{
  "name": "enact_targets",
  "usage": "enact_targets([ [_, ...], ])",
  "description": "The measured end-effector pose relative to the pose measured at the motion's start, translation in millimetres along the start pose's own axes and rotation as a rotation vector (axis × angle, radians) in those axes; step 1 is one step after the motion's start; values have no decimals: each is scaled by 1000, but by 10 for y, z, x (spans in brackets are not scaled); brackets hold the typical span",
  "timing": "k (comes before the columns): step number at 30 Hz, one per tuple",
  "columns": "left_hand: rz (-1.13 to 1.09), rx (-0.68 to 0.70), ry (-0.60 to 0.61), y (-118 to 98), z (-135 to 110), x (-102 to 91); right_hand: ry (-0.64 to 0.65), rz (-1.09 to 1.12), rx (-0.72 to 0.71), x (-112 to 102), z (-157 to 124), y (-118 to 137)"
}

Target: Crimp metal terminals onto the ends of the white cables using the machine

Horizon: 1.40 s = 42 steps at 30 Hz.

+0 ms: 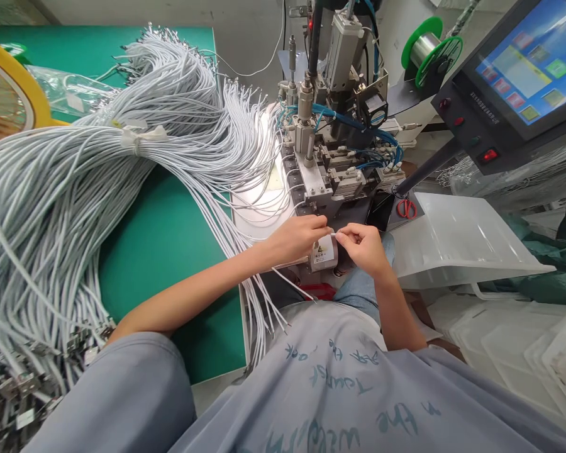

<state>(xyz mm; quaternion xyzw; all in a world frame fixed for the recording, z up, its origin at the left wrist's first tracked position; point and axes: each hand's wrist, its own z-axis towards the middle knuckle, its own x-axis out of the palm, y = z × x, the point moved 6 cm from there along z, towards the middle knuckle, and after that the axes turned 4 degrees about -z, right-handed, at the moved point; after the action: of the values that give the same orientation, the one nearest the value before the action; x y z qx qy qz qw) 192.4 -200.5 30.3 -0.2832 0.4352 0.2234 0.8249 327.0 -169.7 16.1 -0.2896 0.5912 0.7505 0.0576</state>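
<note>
Just in front of the bench machine (318, 189), my two hands meet over a single white cable (333, 234). My left hand (306, 236) is closed on the cable, its fingers curled and pointing right. My right hand (362, 246) pinches the same cable near its end between thumb and fingertips. Only a short white piece shows between them; its tip is hidden by the fingers. Left of my forearm lies a thick bundle of white cables (183, 151), tied with a pale band (141, 136). Several loose cable ends hang over the table's edge beside my shirt.
A green-topped table (136, 251) carries the bundles. To the right are a tilted touchscreen (532, 69), a wire spool (427, 50) with green flanges, red-handled scissors (406, 209) and a white plastic tray (462, 233). A yellow-rimmed round object (40, 82) stands at the far left.
</note>
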Motion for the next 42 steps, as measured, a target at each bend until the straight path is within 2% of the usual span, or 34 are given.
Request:
enact_targets([
  [2,-32,-39,9,19,-2,9,14,63,1,3,31,-27],
  [7,-287,-222,-28,70,-20,93,-176,227,26,71,9,-108],
  [11,-433,-272,-109,51,-24,135,-281,382,91,207,-40,-200],
  [14,-451,-291,-67,31,-12,137,-313,430,128,260,-38,-266],
  [17,-382,-306,44,54,1,123,-267,388,149,264,24,-315],
  [20,-252,-339,107,167,2,109,-215,324,132,258,127,-354],
  [23,-133,-368,176,304,-14,149,-235,291,123,275,230,-425],
  [27,-66,-386,260,408,-47,219,-218,312,185,370,340,-571],
  [34,-68,-397,290,470,-99,291,-77,337,193,473,446,-698],
  [42,65,-318,304,491,-120,315,-9,298,202,511,503,-750],
])
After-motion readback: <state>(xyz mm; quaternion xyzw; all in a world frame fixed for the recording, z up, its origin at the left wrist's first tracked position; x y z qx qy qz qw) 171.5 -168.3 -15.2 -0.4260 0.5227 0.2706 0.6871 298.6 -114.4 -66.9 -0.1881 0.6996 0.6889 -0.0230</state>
